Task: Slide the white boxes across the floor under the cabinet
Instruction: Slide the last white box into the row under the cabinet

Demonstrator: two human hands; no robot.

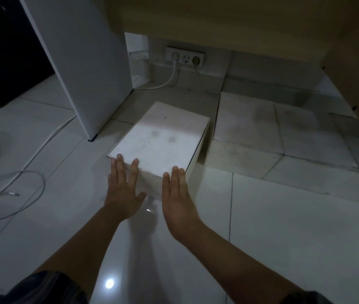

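Observation:
A white box (161, 137) lies on the tiled floor, its far end under the edge of the beige cabinet (229, 20). My left hand (123, 189) is flat against the box's near face at its left corner, fingers spread and pointing forward. My right hand (177, 198) presses flat on the same face near the right corner. Neither hand grips anything. To the right, three more white boxes (246, 126) sit side by side in the shadow beneath the cabinet.
A white panel (86, 62) stands upright left of the box. A wall socket strip (185, 57) with a white cable (169, 81) is at the back. Grey cables (20, 194) loop on the floor at left. A dark unit (2, 51) stands far left.

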